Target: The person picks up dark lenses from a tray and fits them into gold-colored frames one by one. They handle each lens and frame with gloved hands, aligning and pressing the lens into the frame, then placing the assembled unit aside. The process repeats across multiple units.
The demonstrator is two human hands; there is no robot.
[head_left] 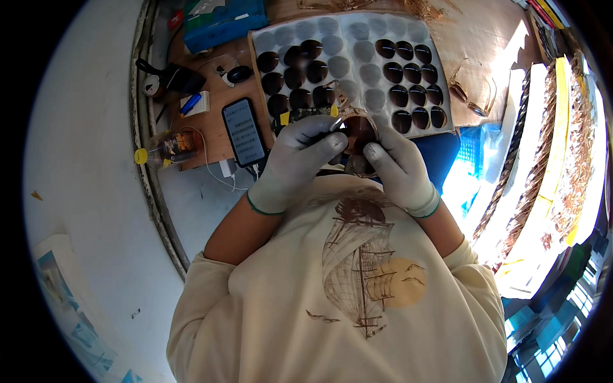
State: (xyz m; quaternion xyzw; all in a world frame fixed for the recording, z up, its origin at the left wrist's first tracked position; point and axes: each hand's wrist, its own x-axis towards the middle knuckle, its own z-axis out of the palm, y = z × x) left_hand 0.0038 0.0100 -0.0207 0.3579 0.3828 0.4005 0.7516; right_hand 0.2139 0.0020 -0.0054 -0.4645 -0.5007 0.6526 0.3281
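Note:
Both of my hands wear pale grey gloves with green-edged cuffs. Between them, close to my chest, is a pair of sunglasses [359,132] with a dark brown lens and a light translucent frame. My right hand [403,167] pinches its right side, thumb on the near face. My left hand [299,154] is closed at its left side, with thumb and fingertips together at the lens edge. Whether those fingers also hold a loose lens cannot be made out. Just beyond the hands lies a tray [350,89] with rows of dark lenses in round pockets, some pockets bare.
A phone [244,132] with a lit screen lies left of my hands, cables beside it. Further left are a bottle with a yellow cap [172,148] and a can [151,85]. A blue box [225,25] stands behind. Another pair of glasses [471,96] lies right; stacked frames [536,159] stand beyond.

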